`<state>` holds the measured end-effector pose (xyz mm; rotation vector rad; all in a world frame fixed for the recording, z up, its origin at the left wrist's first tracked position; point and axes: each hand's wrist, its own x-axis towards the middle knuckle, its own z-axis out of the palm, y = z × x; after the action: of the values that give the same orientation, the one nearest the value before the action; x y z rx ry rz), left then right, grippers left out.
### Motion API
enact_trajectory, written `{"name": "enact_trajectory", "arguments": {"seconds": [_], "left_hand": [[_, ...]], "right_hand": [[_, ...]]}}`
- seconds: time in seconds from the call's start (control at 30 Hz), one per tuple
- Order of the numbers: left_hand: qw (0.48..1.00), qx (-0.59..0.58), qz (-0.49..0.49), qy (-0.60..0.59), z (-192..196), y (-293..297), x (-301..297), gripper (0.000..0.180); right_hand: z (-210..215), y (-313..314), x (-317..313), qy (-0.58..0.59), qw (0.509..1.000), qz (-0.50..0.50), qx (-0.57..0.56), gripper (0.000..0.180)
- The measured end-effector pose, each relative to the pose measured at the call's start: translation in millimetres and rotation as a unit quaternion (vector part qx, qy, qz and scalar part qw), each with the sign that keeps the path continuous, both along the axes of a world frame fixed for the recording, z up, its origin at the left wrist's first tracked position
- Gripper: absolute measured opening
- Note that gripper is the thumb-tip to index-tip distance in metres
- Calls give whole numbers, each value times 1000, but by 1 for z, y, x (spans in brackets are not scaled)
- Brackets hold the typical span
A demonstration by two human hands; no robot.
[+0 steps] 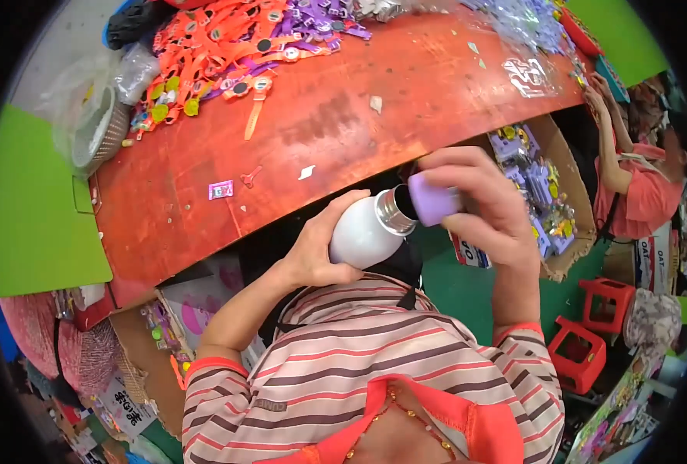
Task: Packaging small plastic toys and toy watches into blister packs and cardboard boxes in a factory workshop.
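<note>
A white metal bottle [363, 236] is gripped by my left hand [324, 240], its body tilted with the steel neck toward the upper right. Just off the mouth, a purple cap [433, 199] sits between the fingers and thumb of my right hand [486, 201]. Between the cap and the steel rim lies a narrow dark gap, so they look apart. Both hands are close in front of my striped shirt, by the near edge of the red table [328, 147]. The bottle's lower end is hidden behind my left hand and shirt.
Orange and purple toy watches [220, 46] are heaped at the table's far left, beside a basket [104, 135]. A small pink packet [221, 189] lies nearer. To the right are a cardboard box [564, 193] of purple toys, red stools [578, 354] and another person [637, 185].
</note>
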<state>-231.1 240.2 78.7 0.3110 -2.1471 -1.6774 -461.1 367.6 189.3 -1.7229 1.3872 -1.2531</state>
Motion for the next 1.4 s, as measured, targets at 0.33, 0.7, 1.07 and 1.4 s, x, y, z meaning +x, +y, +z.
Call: {"name": "enact_trajectory", "arguments": {"seconds": [0.33,0.7,1.07,1.4], "left_hand": [[991,94,-96,-26,6,-13,-9,93],[996,-52,0,-74,-1,-5,-12,93],[995,-19,-42,-92,-6,-6,-25,92],[992,-9,-81,-99,1,-2,-30,93]], "right_hand": [[3,-29,0,161,974,154,-38,41],[-13,-20,3,164,984,-17,-69,46],[-26,-8,-16,173,984,41,6,50],[-21,11,-3,235,969,-55,56,45]]}}
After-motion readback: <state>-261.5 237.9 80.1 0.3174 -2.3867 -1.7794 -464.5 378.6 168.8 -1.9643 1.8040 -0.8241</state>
